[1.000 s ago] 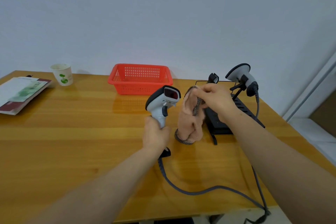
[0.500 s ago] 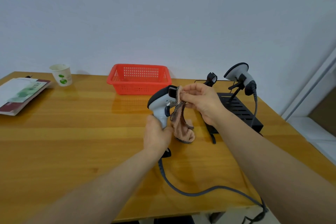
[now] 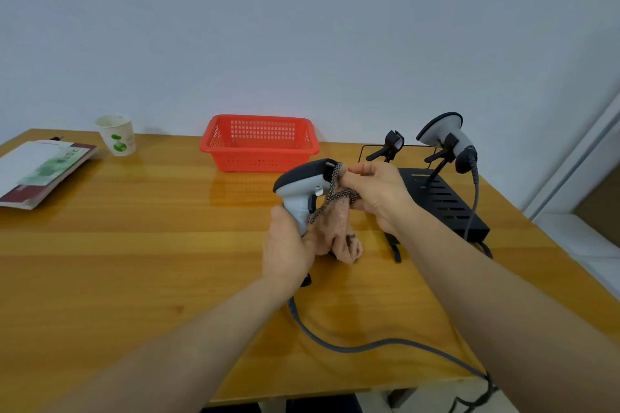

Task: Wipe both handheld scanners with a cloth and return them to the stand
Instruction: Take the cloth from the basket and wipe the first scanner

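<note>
Over the wooden counter (image 3: 134,245), my left hand (image 3: 288,248) grips the scanner (image 3: 302,188); my right hand (image 3: 379,191) pinches the cloth (image 3: 332,228) against its front.

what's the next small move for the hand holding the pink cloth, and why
Probably drag the pink cloth with checked edging down over the nose of the grey-and-black handheld scanner: the right hand pinches it right at the front window, the left hand grips the handle, so wiping looks unfinished.
</note>
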Motion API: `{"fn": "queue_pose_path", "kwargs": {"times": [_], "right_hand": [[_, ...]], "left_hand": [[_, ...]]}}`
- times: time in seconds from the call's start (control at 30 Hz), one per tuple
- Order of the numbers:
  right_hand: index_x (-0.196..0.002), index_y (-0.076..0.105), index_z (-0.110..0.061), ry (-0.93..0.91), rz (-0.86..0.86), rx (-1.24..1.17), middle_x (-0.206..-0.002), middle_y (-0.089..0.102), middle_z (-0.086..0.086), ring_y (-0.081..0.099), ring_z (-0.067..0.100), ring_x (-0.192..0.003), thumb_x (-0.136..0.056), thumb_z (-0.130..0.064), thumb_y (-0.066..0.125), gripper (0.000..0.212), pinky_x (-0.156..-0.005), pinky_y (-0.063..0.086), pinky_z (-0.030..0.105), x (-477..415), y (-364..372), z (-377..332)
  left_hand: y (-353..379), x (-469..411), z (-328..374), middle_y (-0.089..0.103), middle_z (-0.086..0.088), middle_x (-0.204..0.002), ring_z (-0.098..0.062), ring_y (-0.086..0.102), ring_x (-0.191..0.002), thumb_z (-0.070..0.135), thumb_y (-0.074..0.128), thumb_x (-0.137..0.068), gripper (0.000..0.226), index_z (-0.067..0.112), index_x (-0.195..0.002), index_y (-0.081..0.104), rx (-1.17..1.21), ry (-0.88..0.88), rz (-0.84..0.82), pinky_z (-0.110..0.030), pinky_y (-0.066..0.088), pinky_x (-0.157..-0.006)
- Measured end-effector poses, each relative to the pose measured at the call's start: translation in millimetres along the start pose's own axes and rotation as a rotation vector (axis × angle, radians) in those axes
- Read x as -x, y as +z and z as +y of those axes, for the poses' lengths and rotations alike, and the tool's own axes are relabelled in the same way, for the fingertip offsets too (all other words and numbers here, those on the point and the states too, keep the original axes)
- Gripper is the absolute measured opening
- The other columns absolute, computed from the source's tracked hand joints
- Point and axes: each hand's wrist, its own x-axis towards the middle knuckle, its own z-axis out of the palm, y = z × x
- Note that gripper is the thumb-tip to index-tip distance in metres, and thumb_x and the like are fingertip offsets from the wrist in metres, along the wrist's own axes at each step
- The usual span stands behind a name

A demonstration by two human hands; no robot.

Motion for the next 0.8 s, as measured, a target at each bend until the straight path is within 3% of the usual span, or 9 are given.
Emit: {"fn": "queue_pose_path", "kwargs": {"times": [0.07,0.23,0.37,0.53,0.67,0.8], "right_hand": [[-0.106,0.059,-0.007,-0.002,0.005,0.024,-0.103,0.066,0.013,0.066,0.022,-0.088,-0.079,-0.012,0.070,0.030,-0.071,0.059,0.039,-1,0,1],[-0.101,0.057,-0.013,-0.126,0.029,0.221,-0.090,0.064,0.004,0.060,0.013,-0.080,-0.080,-0.013,0.068,0.024,-0.073,0.053,0.030,3,-3,-2],[-0.098,0.061,-0.012,-0.165,0.004,0.183,-0.090,0.067,0.004,0.063,0.015,-0.085,-0.080,-0.006,0.067,0.020,-0.064,0.050,0.023,4,-17,-5],[-0.081,0.066,-0.021,-0.493,-0.006,0.081,-0.083,0.069,-0.003,0.066,0.004,-0.075,-0.080,-0.005,0.069,0.016,-0.073,0.054,0.022,12,-17,-19],[-0.081,0.069,-0.023,-0.652,-0.034,0.223,-0.094,0.059,-0.006,0.061,0.002,-0.083,-0.076,-0.002,0.072,0.022,-0.082,0.052,0.020,15,-7,-15],[-0.088,0.068,-0.023,-0.659,-0.022,0.322,-0.093,0.064,-0.008,0.060,0.008,-0.092,-0.077,-0.003,0.069,0.022,-0.087,0.053,0.036,12,-6,-9]], "left_hand": [[0,0,0,0.040,0.002,-0.073,-0.015,0.042,-0.059,0.007,0.058,-0.083,0.027,0.012,-0.092,0.033,0.001,0.002,0.002,-0.029,0.031,-0.046],[2,3,3,0.038,0.002,-0.072,-0.012,0.038,-0.057,0.006,0.057,-0.083,0.027,0.010,-0.092,0.032,-0.013,-0.023,-0.050,-0.027,0.029,-0.046],[-1,-6,3,0.036,0.001,-0.071,-0.012,0.037,-0.055,0.006,0.056,-0.085,0.025,0.010,-0.092,0.032,0.010,-0.065,-0.085,-0.024,0.028,-0.045],[-1,-7,6,0.034,0.001,-0.070,-0.012,0.034,-0.054,0.012,0.056,-0.088,0.024,0.009,-0.092,0.033,-0.002,-0.081,-0.117,-0.023,0.026,-0.044],[4,-3,8,0.033,0.001,-0.070,-0.011,0.033,-0.054,0.006,0.053,-0.088,0.022,0.010,-0.091,0.032,-0.023,-0.083,-0.125,-0.023,0.025,-0.044],[2,-1,6,0.036,0.001,-0.071,-0.011,0.036,-0.056,0.005,0.054,-0.087,0.023,0.010,-0.091,0.032,-0.059,-0.066,-0.104,-0.024,0.027,-0.045]]}}
